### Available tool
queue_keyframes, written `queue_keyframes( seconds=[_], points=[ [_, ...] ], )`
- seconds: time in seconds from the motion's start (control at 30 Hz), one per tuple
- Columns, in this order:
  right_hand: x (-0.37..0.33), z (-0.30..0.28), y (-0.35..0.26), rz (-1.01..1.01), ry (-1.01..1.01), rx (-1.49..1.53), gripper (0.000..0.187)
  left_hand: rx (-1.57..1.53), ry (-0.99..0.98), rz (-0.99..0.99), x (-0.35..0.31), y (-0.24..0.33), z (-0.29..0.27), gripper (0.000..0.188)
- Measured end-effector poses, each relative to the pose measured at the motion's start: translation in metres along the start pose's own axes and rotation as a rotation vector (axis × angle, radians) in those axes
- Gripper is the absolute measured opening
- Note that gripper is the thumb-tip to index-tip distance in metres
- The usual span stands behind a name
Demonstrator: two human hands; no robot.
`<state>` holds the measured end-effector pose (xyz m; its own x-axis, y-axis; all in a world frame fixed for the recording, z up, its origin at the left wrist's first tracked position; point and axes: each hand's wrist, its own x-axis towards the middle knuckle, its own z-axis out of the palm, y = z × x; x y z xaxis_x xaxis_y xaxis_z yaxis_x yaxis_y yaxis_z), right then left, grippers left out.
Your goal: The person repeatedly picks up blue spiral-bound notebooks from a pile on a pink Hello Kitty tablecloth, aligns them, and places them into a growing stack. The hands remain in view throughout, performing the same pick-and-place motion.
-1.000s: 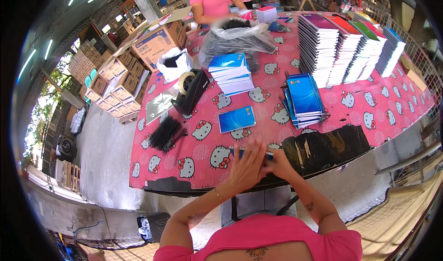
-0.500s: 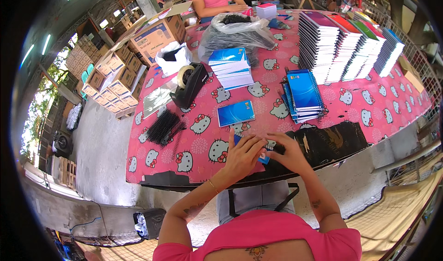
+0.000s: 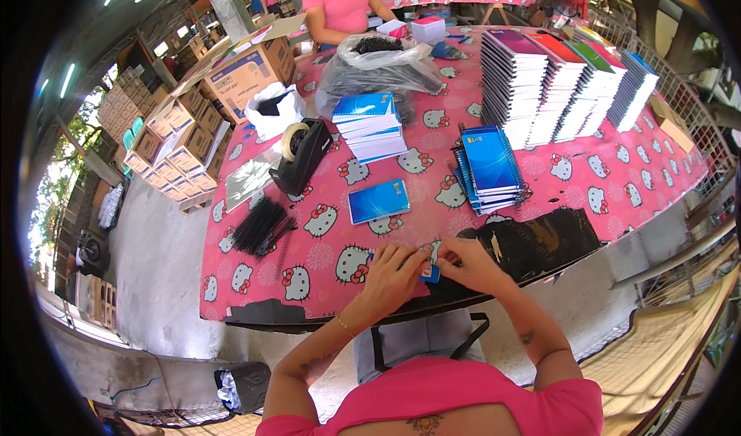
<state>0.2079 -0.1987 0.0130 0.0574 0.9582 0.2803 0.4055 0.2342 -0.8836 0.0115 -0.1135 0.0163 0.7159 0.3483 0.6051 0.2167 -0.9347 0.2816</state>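
Close to the table's front edge lies a blue notebook, mostly covered by my hands, with only a corner showing. My left hand bends over it, fingers together, and holds it against the table. At its right edge my right hand is closed in a pinch; what the fingertips hold is hidden. Just beyond my hands lies another blue notebook, flat. Farther right is a low stack of spiral-bound blue notebooks. A pile of black spiral coils rests to the left.
Behind stand a black tape dispenser, a taller stack of blue notebooks and a plastic bag of coils. Tall notebook stacks fill the far right. Another person is across the table. Cardboard boxes stand at left.
The view has shifted a little, so the table appears lower and farther left. My right fingers have drawn together into a pinch; my left hand stays over the notebook.
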Motion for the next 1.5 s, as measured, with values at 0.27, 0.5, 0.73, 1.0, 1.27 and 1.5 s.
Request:
queue_keyframes(
  seconds=[0.27,0.5,0.73,1.0,1.27,1.5],
  points=[
    [0.001,0.01,-0.012,-0.041,0.229,0.016,0.031,-0.144,-0.041,0.051,0.027,0.0,-0.023,0.036],
    [0.038,-0.069,-0.018,-0.262,0.394,-0.803,0.054,-0.043,0.038,-0.188,0.049,-0.087,-0.021,0.031],
    [0.054,-0.114,0.006,-0.037,0.232,-1.162,0.074,0.373,-0.196,0.075,0.005,-0.145,0.02,0.034],
    [0.027,0.005,-0.003,-0.14,0.216,-0.142,0.059,0.209,-0.134,-0.02,0.005,-0.065,-0.005,0.039],
    [0.009,0.044,0.057,0.144,0.186,0.267,0.029,-0.184,0.323,-0.445,-0.02,-0.045,0.004,0.042],
    [0.006,0.034,0.063,0.136,0.222,0.297,0.023,0.084,-0.046,-0.168,-0.013,-0.149,0.003,0.031]
  ],
)
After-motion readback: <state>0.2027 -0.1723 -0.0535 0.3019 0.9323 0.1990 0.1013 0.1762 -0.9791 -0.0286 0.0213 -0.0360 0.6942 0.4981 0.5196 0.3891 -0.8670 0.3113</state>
